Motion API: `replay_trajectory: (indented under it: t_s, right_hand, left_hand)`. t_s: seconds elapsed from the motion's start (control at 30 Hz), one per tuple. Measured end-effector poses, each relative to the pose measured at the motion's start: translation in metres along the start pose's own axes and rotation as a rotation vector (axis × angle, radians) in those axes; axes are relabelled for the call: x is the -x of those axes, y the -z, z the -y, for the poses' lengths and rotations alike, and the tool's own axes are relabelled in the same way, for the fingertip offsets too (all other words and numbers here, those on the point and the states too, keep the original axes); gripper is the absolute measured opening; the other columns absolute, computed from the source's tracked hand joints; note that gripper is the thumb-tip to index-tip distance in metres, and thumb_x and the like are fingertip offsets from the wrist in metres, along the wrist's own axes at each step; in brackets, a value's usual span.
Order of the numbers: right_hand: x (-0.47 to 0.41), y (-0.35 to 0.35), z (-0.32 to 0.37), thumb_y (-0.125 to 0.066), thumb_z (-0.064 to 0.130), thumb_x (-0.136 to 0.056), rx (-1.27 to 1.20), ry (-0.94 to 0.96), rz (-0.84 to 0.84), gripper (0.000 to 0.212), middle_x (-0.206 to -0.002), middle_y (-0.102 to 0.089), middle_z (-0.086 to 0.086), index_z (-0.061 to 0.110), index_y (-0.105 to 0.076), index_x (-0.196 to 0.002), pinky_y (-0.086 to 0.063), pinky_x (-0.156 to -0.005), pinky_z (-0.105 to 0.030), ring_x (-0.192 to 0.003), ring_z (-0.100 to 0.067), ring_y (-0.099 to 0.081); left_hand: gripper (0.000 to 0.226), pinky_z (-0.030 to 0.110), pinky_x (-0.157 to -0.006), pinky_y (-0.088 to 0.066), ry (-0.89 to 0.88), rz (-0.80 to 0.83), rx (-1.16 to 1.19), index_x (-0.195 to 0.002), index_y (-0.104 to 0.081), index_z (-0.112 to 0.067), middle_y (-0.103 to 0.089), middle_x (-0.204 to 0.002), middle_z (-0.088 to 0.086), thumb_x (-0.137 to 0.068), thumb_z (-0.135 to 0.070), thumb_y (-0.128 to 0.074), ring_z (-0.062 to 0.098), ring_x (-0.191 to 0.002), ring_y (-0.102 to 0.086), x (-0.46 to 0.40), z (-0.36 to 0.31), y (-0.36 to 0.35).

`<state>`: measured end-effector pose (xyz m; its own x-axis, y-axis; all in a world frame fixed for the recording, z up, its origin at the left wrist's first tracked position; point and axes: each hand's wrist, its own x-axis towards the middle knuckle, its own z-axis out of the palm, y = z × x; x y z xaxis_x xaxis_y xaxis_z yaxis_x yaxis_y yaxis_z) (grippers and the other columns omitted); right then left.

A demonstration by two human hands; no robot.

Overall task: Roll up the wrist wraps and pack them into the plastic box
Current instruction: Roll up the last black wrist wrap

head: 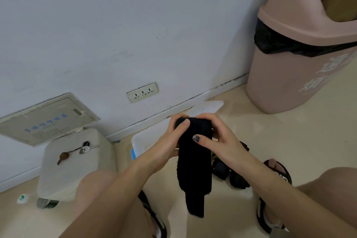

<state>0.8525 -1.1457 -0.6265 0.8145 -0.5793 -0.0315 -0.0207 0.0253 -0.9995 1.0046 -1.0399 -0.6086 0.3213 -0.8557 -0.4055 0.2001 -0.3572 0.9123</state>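
Note:
A black wrist wrap [194, 164] hangs in front of me, its top end rolled into a small coil. My left hand [173, 137] grips the coil from the left, thumb on top. My right hand [214, 135] grips it from the right, thumb pressed on the fabric. The loose tail dangles down between my knees. Behind my hands stands the clear plastic box [141, 141] on the floor, partly hidden. Two rolled black wraps [229, 175] lie on the floor under my right wrist.
A pink lidded bin [301, 60] stands at the right by the wall. A white stool [71, 160] with keys [85, 148] on it is at the left. The box's lid [208, 107] lies by the skirting board. My sandalled feet flank the wraps.

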Motion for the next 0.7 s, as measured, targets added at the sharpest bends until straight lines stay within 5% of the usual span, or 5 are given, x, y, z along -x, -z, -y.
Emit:
replay_trajectory:
  t_s: [0.17,0.3,0.37,0.6,0.7]
  right_hand:
    - [-0.0026,0.0032,0.0034,-0.077,0.015,-0.092,-0.07,-0.09,0.044,0.048,-0.121,-0.065,0.007,0.04,-0.056,-0.128,-0.059,-0.082,-0.03,-0.112,-0.018,-0.068]
    - [-0.0059,0.0033,0.0052,-0.083,0.041,-0.084,-0.231,-0.318,0.061,0.065,-0.134,-0.062,0.002,0.04,-0.05,-0.14,-0.06,-0.087,-0.033,-0.113,-0.016,-0.071]
    - [-0.0064,0.0007,0.0061,-0.073,0.051,-0.09,-0.291,-0.395,0.064,0.054,-0.131,-0.067,-0.001,0.035,-0.053,-0.138,-0.06,-0.085,-0.034,-0.112,-0.018,-0.073]
    - [-0.0073,-0.0021,-0.0008,-0.071,0.048,-0.089,-0.282,-0.295,-0.012,0.035,-0.121,-0.071,-0.006,0.031,-0.065,-0.119,-0.058,-0.086,-0.04,-0.112,-0.029,-0.071]
    - [-0.0052,-0.0026,0.0016,-0.072,0.042,-0.086,-0.248,-0.23,-0.01,0.035,-0.117,-0.071,-0.003,0.032,-0.065,-0.119,-0.056,-0.08,-0.034,-0.106,-0.022,-0.072]
  left_hand:
    - [0.031,0.045,-0.094,-0.056,-0.046,-0.005,0.084,-0.121,-0.058,-0.03,-0.065,-0.124,0.007,-0.093,-0.041,-0.064,0.024,-0.109,-0.068,-0.0011,-0.0009,0.0046]
    - [0.032,0.034,-0.084,-0.055,-0.108,0.011,0.029,-0.121,-0.059,-0.031,-0.064,-0.116,0.005,-0.091,-0.027,-0.068,0.019,-0.1,-0.069,0.0003,0.0013,0.0068]
    - [0.042,0.036,-0.084,-0.055,-0.133,0.011,-0.018,-0.123,-0.058,-0.031,-0.062,-0.116,0.006,-0.085,-0.023,-0.072,0.019,-0.095,-0.068,0.0009,0.0036,0.0074]
    - [0.053,0.04,-0.082,-0.056,-0.168,0.044,-0.061,-0.126,-0.053,-0.032,-0.061,-0.113,0.009,-0.079,-0.017,-0.071,0.024,-0.094,-0.069,0.0035,0.0014,0.006]
    - [0.061,0.041,-0.093,-0.053,-0.09,0.052,-0.008,-0.129,-0.05,-0.035,-0.064,-0.118,0.006,-0.072,-0.034,-0.073,0.021,-0.103,-0.067,0.0015,0.0037,0.0038]
